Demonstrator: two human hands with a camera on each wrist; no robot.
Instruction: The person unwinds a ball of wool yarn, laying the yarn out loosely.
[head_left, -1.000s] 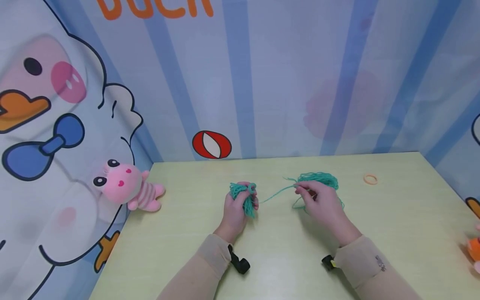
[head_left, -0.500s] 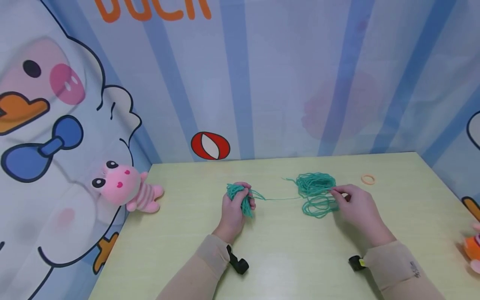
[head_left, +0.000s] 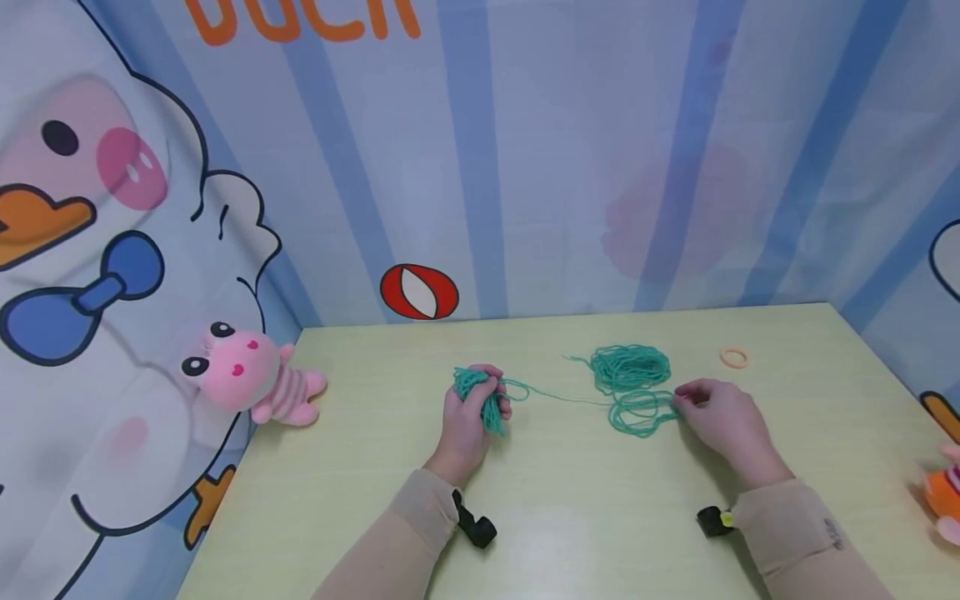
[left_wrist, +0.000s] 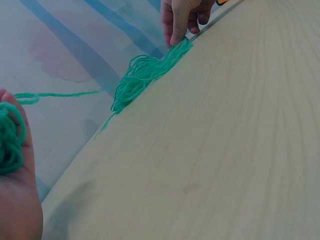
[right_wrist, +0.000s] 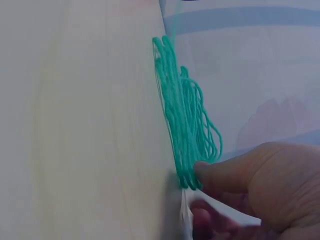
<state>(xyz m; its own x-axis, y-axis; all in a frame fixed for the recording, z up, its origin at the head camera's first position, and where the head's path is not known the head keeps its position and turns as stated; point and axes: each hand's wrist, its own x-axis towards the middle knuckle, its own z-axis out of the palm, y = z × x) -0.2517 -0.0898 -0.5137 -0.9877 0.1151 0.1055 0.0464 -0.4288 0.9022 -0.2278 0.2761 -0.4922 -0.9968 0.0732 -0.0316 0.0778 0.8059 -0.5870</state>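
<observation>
My left hand (head_left: 467, 417) grips a bunch of green yarn (head_left: 491, 412), its strands hanging out past the fingers. A single strand runs from it across to two looped bundles on the table. The farther bundle (head_left: 630, 367) is thick, with a loose tail at its left; the nearer looped bundle (head_left: 641, 413) is thinner. At the right end of the nearer loops, my right hand (head_left: 723, 421) pinches the yarn. In the right wrist view, the thumb (right_wrist: 220, 175) lies against the loop ends, other fingers curled below. The left wrist view shows part of the left palm (left_wrist: 20, 200) under the yarn.
A peach-coloured ring (head_left: 734, 358) lies beyond the right hand. A pink plush toy (head_left: 258, 375) is at the table's left edge, and an orange toy (head_left: 943, 493) shows at far right. A printed curtain (head_left: 555, 167) hangs behind the pale table (head_left: 570, 517).
My right hand has moved right from the strand to the end of the nearer loops, then slightly toward me. The nearer loops now lie spread out. The left hand stays nearly still.
</observation>
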